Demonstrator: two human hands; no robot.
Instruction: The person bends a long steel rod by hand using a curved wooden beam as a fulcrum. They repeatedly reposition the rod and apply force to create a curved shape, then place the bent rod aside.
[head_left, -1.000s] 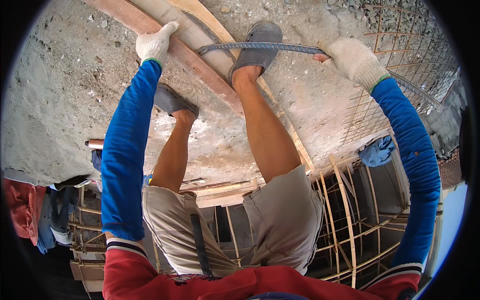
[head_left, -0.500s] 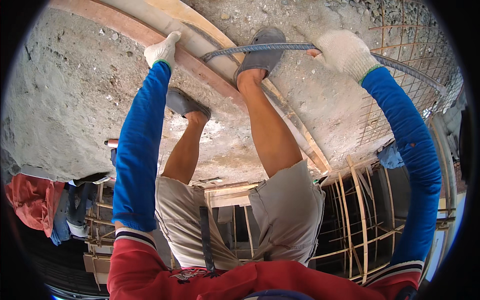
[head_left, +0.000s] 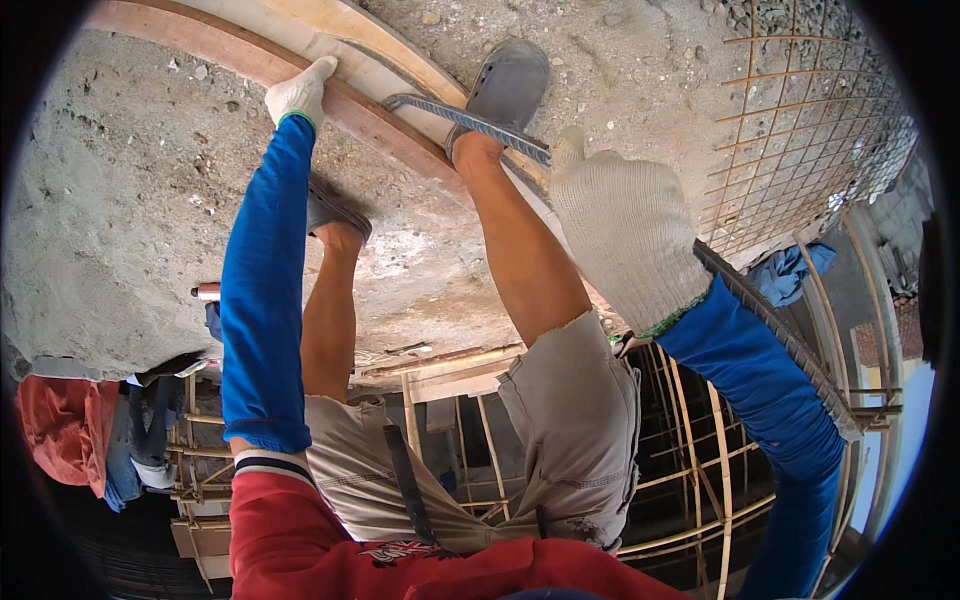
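Can see a ribbed steel bar (head_left: 485,125) gripped tight in the right hand (head_left: 630,230), hidden mid-length by the glove, reaching left over a pale board (head_left: 358,76) and near right along the forearm. Can't make out the fingers of the left hand (head_left: 298,95), set left of the bar on a reddish plank (head_left: 390,135); can't tell whether gripping.

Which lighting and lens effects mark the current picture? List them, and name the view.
Head view: black surrounds the round fisheye image, and the wooden board bows toward the rim; head view: the ground is well lit, while the space behind the bamboo poles goes nearly black; head view: the right hand looms large, its glove's knit readable.
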